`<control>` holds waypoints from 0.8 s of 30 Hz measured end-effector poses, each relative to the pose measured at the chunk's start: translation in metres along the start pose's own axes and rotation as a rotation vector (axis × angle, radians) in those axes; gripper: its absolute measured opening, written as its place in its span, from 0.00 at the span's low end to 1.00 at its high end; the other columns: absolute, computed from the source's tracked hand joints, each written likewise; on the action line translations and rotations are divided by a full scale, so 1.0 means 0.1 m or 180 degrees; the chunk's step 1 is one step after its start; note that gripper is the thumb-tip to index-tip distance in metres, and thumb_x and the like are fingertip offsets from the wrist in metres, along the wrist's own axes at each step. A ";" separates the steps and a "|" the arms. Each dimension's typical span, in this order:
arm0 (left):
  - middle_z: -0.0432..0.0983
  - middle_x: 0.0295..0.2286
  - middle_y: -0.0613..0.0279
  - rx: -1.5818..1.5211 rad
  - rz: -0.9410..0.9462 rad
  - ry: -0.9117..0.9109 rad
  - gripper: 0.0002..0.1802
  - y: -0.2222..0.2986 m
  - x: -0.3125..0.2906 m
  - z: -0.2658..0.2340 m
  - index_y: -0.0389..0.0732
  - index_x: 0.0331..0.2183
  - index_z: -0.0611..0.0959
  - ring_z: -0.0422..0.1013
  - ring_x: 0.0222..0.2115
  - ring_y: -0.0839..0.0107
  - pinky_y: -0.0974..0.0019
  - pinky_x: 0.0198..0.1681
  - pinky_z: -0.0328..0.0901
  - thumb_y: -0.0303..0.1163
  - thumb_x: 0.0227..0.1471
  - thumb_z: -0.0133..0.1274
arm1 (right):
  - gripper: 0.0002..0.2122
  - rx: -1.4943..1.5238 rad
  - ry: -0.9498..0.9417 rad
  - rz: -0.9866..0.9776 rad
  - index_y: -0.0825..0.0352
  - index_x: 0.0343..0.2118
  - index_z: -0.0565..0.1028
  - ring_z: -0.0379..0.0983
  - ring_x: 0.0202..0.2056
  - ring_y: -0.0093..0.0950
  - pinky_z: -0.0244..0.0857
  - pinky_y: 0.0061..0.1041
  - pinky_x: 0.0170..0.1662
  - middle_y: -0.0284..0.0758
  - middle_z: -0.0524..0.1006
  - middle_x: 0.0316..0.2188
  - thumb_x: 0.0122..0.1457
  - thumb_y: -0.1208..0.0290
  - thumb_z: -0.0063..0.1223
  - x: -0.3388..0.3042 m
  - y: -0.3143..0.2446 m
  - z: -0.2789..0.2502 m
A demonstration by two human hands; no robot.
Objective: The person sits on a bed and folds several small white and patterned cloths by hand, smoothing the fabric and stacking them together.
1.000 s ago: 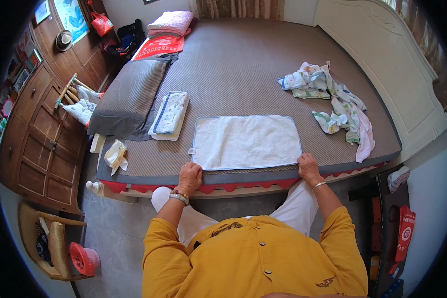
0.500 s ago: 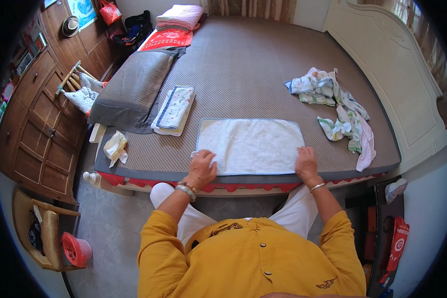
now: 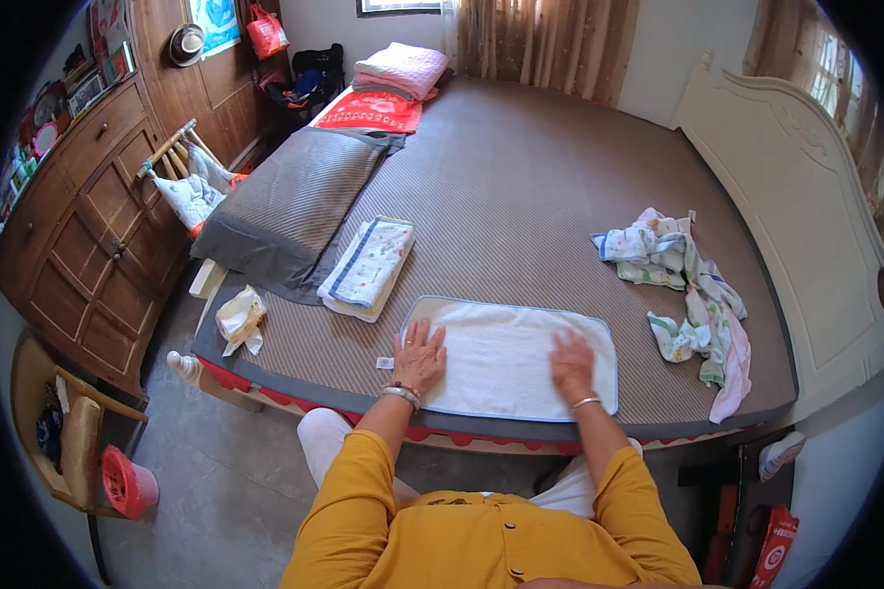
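A white towel with a light blue border lies spread flat at the near edge of the bed, its small white tag poking out on the left side. My left hand rests flat on the towel's left part, fingers apart. Over the right part is my right hand, its fingers blurred by motion but stretched out. Neither hand holds anything. Left of the spread towel sits a stack of folded towels, the top one white with a blue band. To the right lies a crumpled pile of small coloured towels.
The bed has a grey striped mat, turned back at the left. A tissue pack lies near the left corner. Pink folded bedding is at the far left. A white headboard bounds the right. A wooden cabinet stands left.
Both hands have moved from the towel's near corners onto its surface, fingers now stretched out. The view has tilted upward, so the bed appears lower.
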State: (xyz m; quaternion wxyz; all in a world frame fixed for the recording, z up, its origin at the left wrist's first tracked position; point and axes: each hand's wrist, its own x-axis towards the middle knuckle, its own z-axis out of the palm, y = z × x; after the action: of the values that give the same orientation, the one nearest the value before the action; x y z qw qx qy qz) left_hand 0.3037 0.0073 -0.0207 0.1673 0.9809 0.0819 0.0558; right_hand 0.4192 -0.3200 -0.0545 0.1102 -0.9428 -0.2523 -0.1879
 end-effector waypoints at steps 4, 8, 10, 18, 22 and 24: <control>0.53 0.62 0.53 0.0036 -0.0224 0.0122 0.29 -0.07 0.00 -0.08 0.51 0.59 0.66 0.45 0.64 0.52 0.40 0.64 0.40 0.45 0.56 0.40 | 0.21 -0.0120 -0.0258 0.0815 0.56 0.57 0.69 0.53 0.62 0.45 0.43 0.51 0.63 0.41 0.62 0.61 0.61 0.59 0.43 -0.02 0.29 -0.34; 0.52 0.62 0.55 0.0110 -0.0282 0.0276 0.29 0.00 0.02 -0.05 0.52 0.59 0.67 0.46 0.64 0.53 0.41 0.64 0.39 0.45 0.56 0.42 | 0.23 -0.0280 -0.0542 0.1184 0.55 0.60 0.65 0.48 0.64 0.46 0.39 0.54 0.64 0.39 0.57 0.64 0.62 0.57 0.40 -0.01 0.27 -0.39; 0.52 0.62 0.55 0.0133 -0.0277 0.0289 0.30 0.00 0.02 -0.06 0.52 0.59 0.67 0.45 0.64 0.53 0.42 0.64 0.39 0.45 0.56 0.42 | 0.23 -0.0305 -0.0551 0.1201 0.55 0.60 0.65 0.49 0.64 0.46 0.39 0.54 0.64 0.39 0.58 0.64 0.62 0.57 0.40 -0.01 0.27 -0.39; 0.53 0.62 0.55 0.0076 -0.0343 0.0303 0.30 0.01 0.00 -0.05 0.52 0.59 0.67 0.46 0.64 0.54 0.43 0.65 0.39 0.44 0.55 0.43 | 0.23 -0.0387 -0.0543 0.1200 0.55 0.60 0.65 0.50 0.63 0.46 0.40 0.53 0.63 0.38 0.59 0.63 0.62 0.58 0.40 -0.02 0.21 -0.39; 0.53 0.62 0.55 0.0073 -0.0324 0.0351 0.30 0.03 0.02 -0.08 0.52 0.59 0.68 0.46 0.64 0.54 0.42 0.65 0.39 0.44 0.54 0.43 | 0.23 -0.0363 -0.0477 0.1184 0.55 0.60 0.65 0.50 0.63 0.46 0.41 0.53 0.63 0.38 0.58 0.63 0.61 0.58 0.41 0.01 0.22 -0.40; 0.53 0.62 0.56 0.0102 -0.0351 0.0355 0.30 0.02 0.02 -0.06 0.53 0.59 0.68 0.47 0.64 0.54 0.42 0.64 0.39 0.45 0.54 0.44 | 0.23 -0.0352 -0.0435 0.1177 0.55 0.60 0.65 0.50 0.63 0.46 0.41 0.54 0.63 0.38 0.58 0.63 0.61 0.59 0.41 0.00 0.22 -0.39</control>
State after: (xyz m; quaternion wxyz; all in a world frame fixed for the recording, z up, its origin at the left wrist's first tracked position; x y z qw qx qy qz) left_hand 0.3054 0.0074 -0.0146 0.1495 0.9728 0.1458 0.0997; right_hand 0.4192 -0.3504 -0.0212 0.0735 -0.9882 -0.0711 -0.1137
